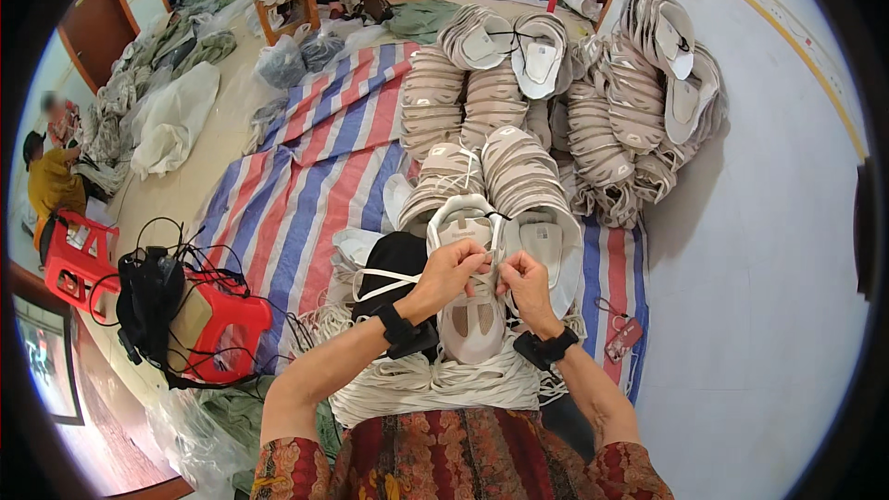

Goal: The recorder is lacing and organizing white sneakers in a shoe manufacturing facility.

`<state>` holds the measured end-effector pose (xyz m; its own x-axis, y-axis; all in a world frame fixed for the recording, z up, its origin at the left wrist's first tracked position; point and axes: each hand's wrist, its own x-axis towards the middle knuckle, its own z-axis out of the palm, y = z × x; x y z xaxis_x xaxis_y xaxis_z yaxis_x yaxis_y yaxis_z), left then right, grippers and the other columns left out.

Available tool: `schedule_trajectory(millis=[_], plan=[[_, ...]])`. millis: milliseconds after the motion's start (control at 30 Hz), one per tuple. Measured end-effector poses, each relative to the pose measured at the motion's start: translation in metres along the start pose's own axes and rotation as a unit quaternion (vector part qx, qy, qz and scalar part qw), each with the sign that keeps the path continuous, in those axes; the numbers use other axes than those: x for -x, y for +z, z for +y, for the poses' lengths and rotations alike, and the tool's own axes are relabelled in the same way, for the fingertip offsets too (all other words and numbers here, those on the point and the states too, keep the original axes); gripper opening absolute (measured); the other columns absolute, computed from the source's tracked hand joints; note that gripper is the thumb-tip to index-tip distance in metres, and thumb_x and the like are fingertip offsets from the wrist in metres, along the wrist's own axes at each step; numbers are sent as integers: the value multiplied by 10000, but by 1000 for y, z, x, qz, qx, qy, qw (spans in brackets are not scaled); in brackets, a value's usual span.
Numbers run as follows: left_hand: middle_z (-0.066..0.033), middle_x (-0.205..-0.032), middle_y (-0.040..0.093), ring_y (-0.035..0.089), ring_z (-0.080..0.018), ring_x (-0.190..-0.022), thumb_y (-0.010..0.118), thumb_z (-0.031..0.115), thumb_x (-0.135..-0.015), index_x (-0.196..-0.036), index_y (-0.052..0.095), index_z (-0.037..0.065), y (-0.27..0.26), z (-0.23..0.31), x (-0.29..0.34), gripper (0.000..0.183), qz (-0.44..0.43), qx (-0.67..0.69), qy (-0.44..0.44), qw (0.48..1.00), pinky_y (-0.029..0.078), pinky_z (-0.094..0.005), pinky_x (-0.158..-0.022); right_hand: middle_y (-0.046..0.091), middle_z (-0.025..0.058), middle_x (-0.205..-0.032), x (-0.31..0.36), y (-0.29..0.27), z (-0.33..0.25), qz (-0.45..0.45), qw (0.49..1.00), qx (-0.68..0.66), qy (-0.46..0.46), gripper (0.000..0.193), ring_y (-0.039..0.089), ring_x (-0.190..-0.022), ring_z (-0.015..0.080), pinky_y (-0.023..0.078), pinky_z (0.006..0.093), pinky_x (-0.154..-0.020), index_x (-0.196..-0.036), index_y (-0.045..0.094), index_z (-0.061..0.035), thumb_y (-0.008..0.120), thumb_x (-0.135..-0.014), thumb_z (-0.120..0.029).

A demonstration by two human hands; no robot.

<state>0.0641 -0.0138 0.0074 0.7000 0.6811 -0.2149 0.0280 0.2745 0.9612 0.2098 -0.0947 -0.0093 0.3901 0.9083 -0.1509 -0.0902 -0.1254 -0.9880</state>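
A beige and white shoe upper (471,326) lies in front of me, toe toward my body and its padded white collar away from me. My left hand (454,270) is closed in a pinch over its left eyelet row. A white shoelace (389,276) loops out to the left beside that hand and seems to run into its fingers. Over the right eyelet edge my right hand (524,283) is pinched too; what lies between its fingertips is too small to make out. Below the upper, across my lap, spreads a thick bundle of white shoelaces (440,394).
Nested stacks of beige shoe uppers (519,167) stand just beyond my hands, with more stacks (639,97) at the right. They rest on a striped sheet (306,176). Red stools (227,324) with a black bag (153,301) and cables stand left. A person (56,181) sits far left.
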Motion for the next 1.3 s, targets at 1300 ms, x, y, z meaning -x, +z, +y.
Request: schedule_trajectory(millis=[1300], plan=[[-36,-652,549,551,-85,-556,570,22,-803,-804,473,-4,-46,-16,32,100,111,-107,2,988,439,-222,-430,528,42,-753,-24,49,-20,-177,793,428,-396,115,523,-635,241,411,357,-589,-828,613,-85,561,-727,-103]])
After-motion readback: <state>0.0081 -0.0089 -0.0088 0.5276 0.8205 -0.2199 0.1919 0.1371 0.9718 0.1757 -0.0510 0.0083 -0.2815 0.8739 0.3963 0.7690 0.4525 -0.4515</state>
